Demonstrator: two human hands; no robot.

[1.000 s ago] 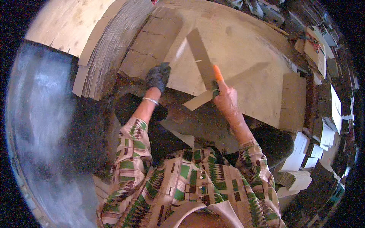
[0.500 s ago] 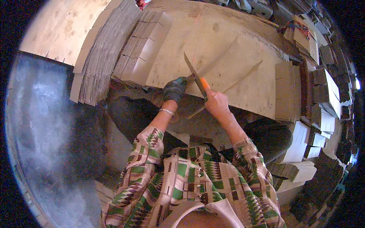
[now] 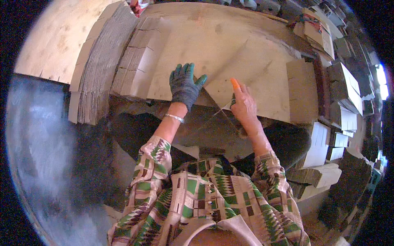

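My left hand [image 3: 185, 85], in a dark grey and green glove, is over the near part of a pale wooden board [image 3: 230, 53]. Its fingers are spread and hold nothing. To its right, my bare right hand [image 3: 245, 104] is closed on a knife [image 3: 233, 99]; only a small dark bit of the grip shows at the fingers. The blade is blurred and hard to make out, with a pale glint left of the hand. An orange cover [image 3: 234, 83] sits on the outstretched index finger.
Left on the board stand a long row of grey cardboard sheets [image 3: 100, 61] and a shorter cardboard stack [image 3: 135, 61]. More cardboard [image 3: 302, 91] stands at the right end, with several bundles [image 3: 347, 88] beyond. A red and white item [image 3: 137, 7] lies at the far left.
My left hand has moved away from the knife and its fingers have spread over the board. My right hand has shifted slightly right, and the blade no longer points up and away.
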